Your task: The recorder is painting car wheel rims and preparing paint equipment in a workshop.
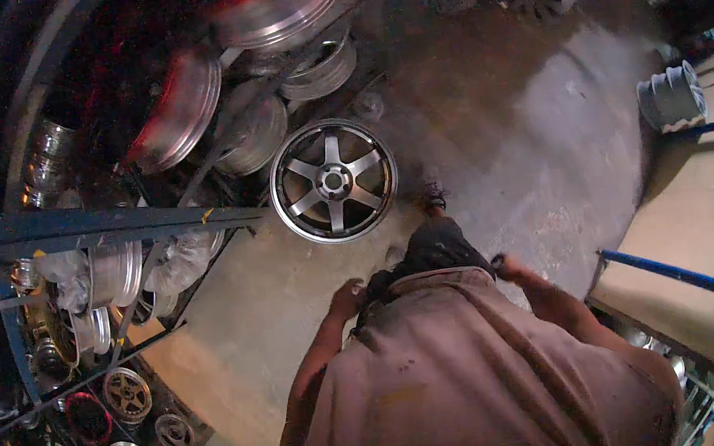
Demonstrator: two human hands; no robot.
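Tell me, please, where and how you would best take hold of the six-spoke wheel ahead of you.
The six-spoke wheel is probably best gripped by its near spoke, coming from the near side. Its face is turned toward the camera, leaving the gaps beside that spoke exposed, while a blue-grey beam crowds its left edge in this view.

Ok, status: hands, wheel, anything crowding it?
Left hand and right hand low at sides, off the six-spoke wheel; grips unclear. Wheel ahead, face showing. Blue rack beam close on its left in view.

A wheel workshop or storeroom, shown by its many metal rims (pixel 361 165), blue-framed rack (pixel 100 231) and concrete floor (pixel 540 191)
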